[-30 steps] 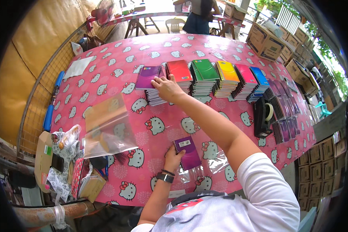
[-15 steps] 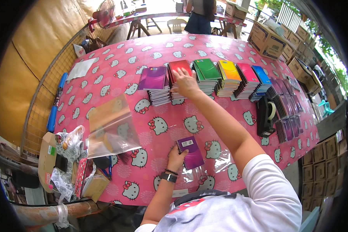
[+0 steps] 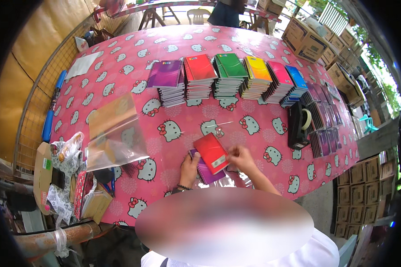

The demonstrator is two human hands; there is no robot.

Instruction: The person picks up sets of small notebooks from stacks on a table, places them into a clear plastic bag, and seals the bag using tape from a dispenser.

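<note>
Near the front of the table, my left hand [image 3: 190,171] grips a purple spiral notebook [image 3: 206,172] by its left edge, thumb on top. A red spiral notebook [image 3: 210,151] lies tilted over it and covers most of its cover. My right hand [image 3: 242,159] pinches the red notebook at its right edge, next to a small white label. Beyond the hands stand notebook stacks in a row: purple [image 3: 166,73], red [image 3: 204,66], green [image 3: 231,65], yellow [image 3: 258,70], pink [image 3: 280,74] and blue [image 3: 296,78].
A black tape dispenser [image 3: 297,129] stands right, beside wrapped purple notebooks [image 3: 326,122]. Clear plastic sleeves [image 3: 116,133] lie left, near a cardboard box [image 3: 42,178] and bags. Cartons [image 3: 305,40] sit at the far right corner. A person [image 3: 226,14] stands beyond the pink-covered table [image 3: 173,149].
My right hand has come back from the red stack with a red notebook, now over the purple one. My left hand keeps the purple notebook. The view has shifted slightly.
</note>
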